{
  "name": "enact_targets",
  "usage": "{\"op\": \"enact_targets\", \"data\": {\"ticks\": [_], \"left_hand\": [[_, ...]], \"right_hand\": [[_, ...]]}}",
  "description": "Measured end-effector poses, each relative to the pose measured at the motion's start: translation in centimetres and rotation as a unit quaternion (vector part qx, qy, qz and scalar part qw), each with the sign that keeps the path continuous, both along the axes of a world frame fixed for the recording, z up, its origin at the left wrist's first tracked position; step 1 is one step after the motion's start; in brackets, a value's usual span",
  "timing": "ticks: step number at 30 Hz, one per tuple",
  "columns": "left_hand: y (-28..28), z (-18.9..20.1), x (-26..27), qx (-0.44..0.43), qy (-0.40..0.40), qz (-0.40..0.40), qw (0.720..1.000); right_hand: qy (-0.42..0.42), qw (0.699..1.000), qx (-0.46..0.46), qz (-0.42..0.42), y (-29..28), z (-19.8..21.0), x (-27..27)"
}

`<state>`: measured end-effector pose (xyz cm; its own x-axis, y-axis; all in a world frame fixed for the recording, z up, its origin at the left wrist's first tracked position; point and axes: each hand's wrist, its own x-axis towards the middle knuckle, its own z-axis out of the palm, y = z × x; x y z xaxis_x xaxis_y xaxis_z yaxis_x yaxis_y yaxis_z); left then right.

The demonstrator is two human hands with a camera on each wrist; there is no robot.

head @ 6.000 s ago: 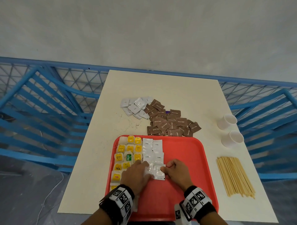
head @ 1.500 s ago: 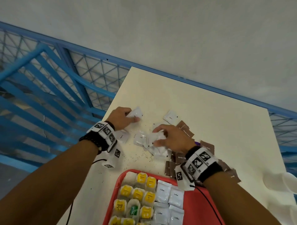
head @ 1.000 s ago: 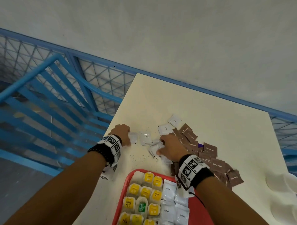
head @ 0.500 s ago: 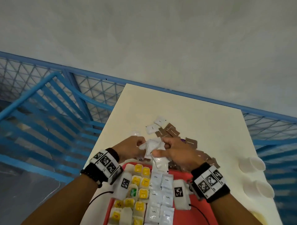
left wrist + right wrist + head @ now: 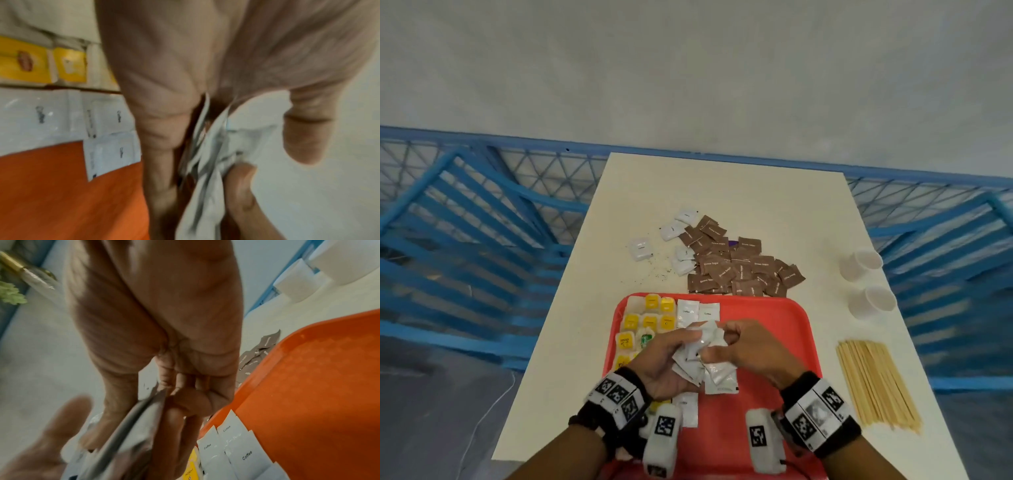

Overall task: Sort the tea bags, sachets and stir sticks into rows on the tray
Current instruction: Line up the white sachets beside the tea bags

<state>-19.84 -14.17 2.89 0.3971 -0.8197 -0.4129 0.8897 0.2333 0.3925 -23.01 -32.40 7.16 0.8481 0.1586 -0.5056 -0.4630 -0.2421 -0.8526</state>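
Observation:
Both hands are over the red tray (image 5: 774,325) with a bunch of white coffee sachets (image 5: 717,375) between them. My left hand (image 5: 681,346) cups and grips the bunch from the left. My right hand (image 5: 719,342) pinches sachets (image 5: 131,426) at the top of it with thumb and fingers. Yellow tea bags (image 5: 650,322) fill the tray's left columns, and a column of white sachets (image 5: 688,313) lies beside them. The left wrist view shows the gripped sachets (image 5: 216,146) above that column (image 5: 41,113).
Beyond the tray, brown sugar sachets (image 5: 743,270) lie in a heap, with a few loose white sachets (image 5: 640,248) to its left. Stir sticks (image 5: 876,380) lie right of the tray. Two white cups (image 5: 861,263) stand at the table's right edge. Blue railings surround the table.
Both hands gathered white sachets from the table pile and drew back with them over the tray. Fewer white sachets are left on the table. The view has tilted down.

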Motion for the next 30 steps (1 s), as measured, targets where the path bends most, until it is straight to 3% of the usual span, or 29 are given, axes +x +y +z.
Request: {"op": "enact_targets", "data": {"ticks": [6,10,16,25,27,30], "left_hand": [[-0.2,-0.1,-1.7,0.083,0.023,0.075,0.994],[0.4,0.3,-1.7,0.124,0.035,0.110,0.986],[1.4,1.5,-1.6,0.155,-0.060,0.143,0.976],[3.0,1.8,-2.6,0.257,-0.248,0.139,0.924],[2.9,2.1,-2.9,0.256,-0.259,0.131,0.922],[2.8,2.7,-3.2,0.266,-0.284,0.132,0.912]], "right_hand": [[-0.103,0.988,-0.114,0.006,1.8,-1.6,0.1],[-0.118,0.987,-0.104,-0.007,1.9,-2.1,-0.2],[-0.140,0.982,-0.065,-0.107,1.1,-2.3,-0.4],[-0.075,0.971,0.127,-0.188,3.2,-0.7,-1.7],[-0.094,0.965,0.133,-0.207,3.9,-0.7,-1.7],[-0.140,0.962,0.068,-0.224,4.7,-1.0,-1.5]]}}
